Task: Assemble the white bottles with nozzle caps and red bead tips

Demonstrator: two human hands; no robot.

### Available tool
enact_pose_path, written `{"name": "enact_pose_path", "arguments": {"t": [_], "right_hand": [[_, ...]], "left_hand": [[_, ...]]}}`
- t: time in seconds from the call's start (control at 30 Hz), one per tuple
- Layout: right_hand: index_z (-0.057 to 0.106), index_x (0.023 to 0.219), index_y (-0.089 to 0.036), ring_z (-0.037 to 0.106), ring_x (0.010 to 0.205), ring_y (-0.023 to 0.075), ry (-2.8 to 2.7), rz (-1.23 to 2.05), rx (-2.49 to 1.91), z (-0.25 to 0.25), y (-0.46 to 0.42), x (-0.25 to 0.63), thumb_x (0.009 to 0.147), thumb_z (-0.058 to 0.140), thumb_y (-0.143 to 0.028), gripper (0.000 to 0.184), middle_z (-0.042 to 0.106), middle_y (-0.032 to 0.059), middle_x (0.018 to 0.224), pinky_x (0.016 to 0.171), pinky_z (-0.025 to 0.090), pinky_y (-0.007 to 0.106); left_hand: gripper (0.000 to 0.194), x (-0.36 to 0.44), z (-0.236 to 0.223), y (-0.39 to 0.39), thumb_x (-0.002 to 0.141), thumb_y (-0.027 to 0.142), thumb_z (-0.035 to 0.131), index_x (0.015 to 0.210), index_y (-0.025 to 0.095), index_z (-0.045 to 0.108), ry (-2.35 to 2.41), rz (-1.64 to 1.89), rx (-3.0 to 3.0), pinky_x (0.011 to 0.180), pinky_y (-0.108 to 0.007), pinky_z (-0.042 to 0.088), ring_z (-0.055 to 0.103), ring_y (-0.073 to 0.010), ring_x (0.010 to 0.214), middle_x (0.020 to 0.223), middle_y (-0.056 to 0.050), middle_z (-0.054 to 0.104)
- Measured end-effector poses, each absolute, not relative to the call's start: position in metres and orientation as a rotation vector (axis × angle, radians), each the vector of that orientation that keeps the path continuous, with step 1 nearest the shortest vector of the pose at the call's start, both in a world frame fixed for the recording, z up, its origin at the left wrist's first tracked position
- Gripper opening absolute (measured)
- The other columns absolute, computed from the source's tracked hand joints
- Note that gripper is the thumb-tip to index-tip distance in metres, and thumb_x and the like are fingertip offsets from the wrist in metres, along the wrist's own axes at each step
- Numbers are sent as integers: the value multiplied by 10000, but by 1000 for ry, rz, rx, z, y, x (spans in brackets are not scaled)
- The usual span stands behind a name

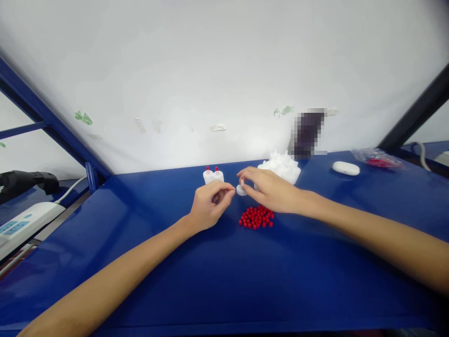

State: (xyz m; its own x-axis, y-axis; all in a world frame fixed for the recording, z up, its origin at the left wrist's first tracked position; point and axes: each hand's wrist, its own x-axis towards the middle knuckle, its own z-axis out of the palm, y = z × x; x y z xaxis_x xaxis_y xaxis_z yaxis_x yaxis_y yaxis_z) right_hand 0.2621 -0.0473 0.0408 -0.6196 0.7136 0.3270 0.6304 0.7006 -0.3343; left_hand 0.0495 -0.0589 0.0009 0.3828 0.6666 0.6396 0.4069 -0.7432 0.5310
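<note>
My right hand (pixel 268 189) pinches the narrow tip of a small white bottle (pixel 241 191) with a round, wide body. Just left of it, the thumb and fingertips of my left hand (pixel 212 205) are pressed together; whatever they hold, if anything, is too small to make out. Below my right hand lies a loose pile of small red caps (pixel 255 217). Behind my left hand stand two white bottles (pixel 213 176) with red caps on their tips. A heap of white bottles (pixel 280 166), partly covered by my right hand, sits at the back.
The blue tabletop (pixel 224 281) meets a white wall at the back. To the right are a white oval case (pixel 345 168) and a clear plastic bag (pixel 379 160) with red pieces. A white power strip (pixel 26 222) and a black tool (pixel 28 182) lie at the left.
</note>
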Motion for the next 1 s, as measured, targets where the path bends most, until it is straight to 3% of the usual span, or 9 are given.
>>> {"name": "enact_pose_path", "arguments": {"t": [0.13,0.4,0.57,0.73,0.87,1.0], "right_hand": [[537,1005,-185,580,640,140,-2411,620,-977,52,-62,256,996,406,-297,173,643,9,757,630,408,273],[598,1015,-181,600,531,102,-2240,1106,-989,61,-75,252,980,476,-377,233,662,-7,747,521,419,241],[644,975,-171,605,553,87,-2254,1057,-978,61,-70,254,967,504,-370,243,688,10,822,552,428,234],[667,896,-163,587,578,97,-2274,1030,-997,60,-67,253,941,551,-390,259,673,6,753,565,415,240],[619,991,-174,604,548,99,-2154,1258,-982,60,-66,255,910,595,-397,239,683,19,863,515,445,241],[522,1172,-204,558,482,97,-2000,1378,-970,61,-66,257,933,565,-372,295,584,-61,651,476,437,225]], "left_hand": [[198,54,6,-61,930,350,610,864,186,701,1011,1601,2171,724,-293,487,579,-144,729,807,-35,681],[275,60,-4,-64,958,427,563,959,185,694,961,1516,1859,560,-237,463,560,-104,568,651,5,622],[255,62,-9,-61,973,406,546,995,182,665,883,1505,1858,561,-211,452,563,-94,586,662,12,596],[250,63,-7,-65,975,367,547,956,151,671,846,1521,2005,566,-193,447,575,-90,609,744,-14,655],[262,56,-6,-63,981,319,498,1128,153,638,782,1485,2305,612,-228,462,550,-105,637,832,-34,644],[480,49,-5,-56,891,354,561,1318,143,501,710,1462,2732,608,-258,477,529,-131,672,993,-85,637]]}}
